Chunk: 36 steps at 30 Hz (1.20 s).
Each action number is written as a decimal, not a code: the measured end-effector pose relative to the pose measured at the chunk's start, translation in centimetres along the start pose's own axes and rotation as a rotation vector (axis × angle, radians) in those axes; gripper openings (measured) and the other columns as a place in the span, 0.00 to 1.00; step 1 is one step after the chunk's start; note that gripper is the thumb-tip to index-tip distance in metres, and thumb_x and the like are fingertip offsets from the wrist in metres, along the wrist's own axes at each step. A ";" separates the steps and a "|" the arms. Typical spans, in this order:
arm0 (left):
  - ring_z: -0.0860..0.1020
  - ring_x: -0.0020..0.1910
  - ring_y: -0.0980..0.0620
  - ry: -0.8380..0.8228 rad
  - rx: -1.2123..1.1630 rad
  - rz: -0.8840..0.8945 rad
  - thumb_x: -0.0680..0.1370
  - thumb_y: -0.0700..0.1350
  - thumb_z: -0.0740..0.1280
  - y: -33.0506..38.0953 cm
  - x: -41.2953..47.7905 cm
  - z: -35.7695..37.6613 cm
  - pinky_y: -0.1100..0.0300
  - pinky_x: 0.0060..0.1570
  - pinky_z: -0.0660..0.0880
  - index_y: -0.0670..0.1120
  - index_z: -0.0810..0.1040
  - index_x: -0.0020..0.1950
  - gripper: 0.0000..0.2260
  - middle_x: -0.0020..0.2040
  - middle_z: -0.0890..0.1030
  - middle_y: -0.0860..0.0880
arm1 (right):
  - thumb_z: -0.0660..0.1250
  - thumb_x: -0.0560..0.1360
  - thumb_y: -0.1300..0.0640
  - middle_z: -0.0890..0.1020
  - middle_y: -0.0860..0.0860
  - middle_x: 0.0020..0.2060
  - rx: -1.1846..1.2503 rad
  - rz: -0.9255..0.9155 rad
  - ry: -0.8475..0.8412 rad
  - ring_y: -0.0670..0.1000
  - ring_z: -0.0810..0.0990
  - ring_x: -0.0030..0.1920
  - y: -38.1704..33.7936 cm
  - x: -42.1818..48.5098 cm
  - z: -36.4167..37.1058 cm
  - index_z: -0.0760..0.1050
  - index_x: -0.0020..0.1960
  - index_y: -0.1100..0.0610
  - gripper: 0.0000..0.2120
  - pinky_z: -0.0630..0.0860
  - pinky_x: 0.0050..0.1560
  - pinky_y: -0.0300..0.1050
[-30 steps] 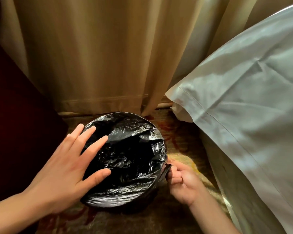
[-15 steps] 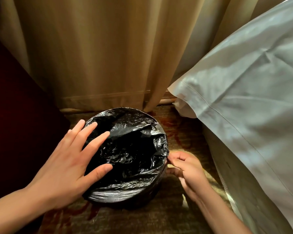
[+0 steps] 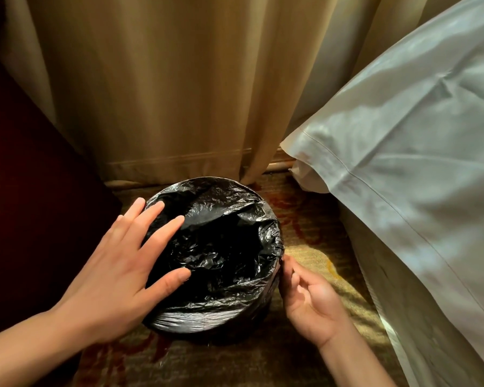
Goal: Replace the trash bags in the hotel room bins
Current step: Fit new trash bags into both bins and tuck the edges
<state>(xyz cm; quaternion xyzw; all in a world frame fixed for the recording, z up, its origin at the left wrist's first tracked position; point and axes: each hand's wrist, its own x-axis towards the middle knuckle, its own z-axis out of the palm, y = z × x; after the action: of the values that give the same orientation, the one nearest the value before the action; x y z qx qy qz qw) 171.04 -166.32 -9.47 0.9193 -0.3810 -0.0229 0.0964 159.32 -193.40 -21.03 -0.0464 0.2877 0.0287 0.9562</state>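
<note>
Black trash bag (image 3: 229,247) lines the round bin (image 3: 252,326) on the carpet (image 3: 305,219). My left grip (image 3: 118,263) lies flat on the bag at the bin's left rim, fingers spread. My right grip (image 3: 310,303) is at the bin's right side, fingertips on the bag's edge, can't tell if it's pinching. Curtain (image 3: 165,93) hangs behind the bin and the bed (image 3: 403,163) is to its right.

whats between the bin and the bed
In the head view: the right hand, at the edge of the bag on the bin, then bare carpet up to the bed.
</note>
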 end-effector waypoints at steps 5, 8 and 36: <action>0.43 0.80 0.51 -0.002 -0.011 -0.001 0.77 0.72 0.48 -0.2 0.0 0.0 0.39 0.74 0.57 0.60 0.55 0.79 0.33 0.81 0.51 0.54 | 0.86 0.46 0.71 0.85 0.63 0.46 -0.165 -0.097 0.025 0.55 0.87 0.38 0.1 -1.1 0.1 0.83 0.53 0.69 0.35 0.82 0.31 0.39; 0.44 0.80 0.51 0.002 -0.015 -0.001 0.77 0.72 0.49 -0.2 0.0 0.2 0.40 0.74 0.58 0.60 0.55 0.79 0.33 0.81 0.52 0.54 | 0.74 0.68 0.64 0.84 0.57 0.36 -0.486 -0.192 0.129 0.48 0.81 0.28 -0.1 -0.7 0.7 0.81 0.52 0.66 0.13 0.78 0.25 0.37; 0.44 0.80 0.48 -0.012 0.059 0.014 0.77 0.71 0.48 0.0 0.2 0.4 0.39 0.75 0.53 0.59 0.57 0.79 0.32 0.81 0.53 0.50 | 0.73 0.75 0.59 0.87 0.48 0.45 -1.332 -0.811 0.148 0.48 0.85 0.48 1.2 -1.5 1.2 0.87 0.49 0.56 0.05 0.81 0.51 0.49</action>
<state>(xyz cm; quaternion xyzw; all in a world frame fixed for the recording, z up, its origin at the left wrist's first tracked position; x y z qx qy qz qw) 171.12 -166.49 -9.81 0.9188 -0.3887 -0.0165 0.0670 158.67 -192.14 -19.28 -0.7134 0.2333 -0.1596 0.6412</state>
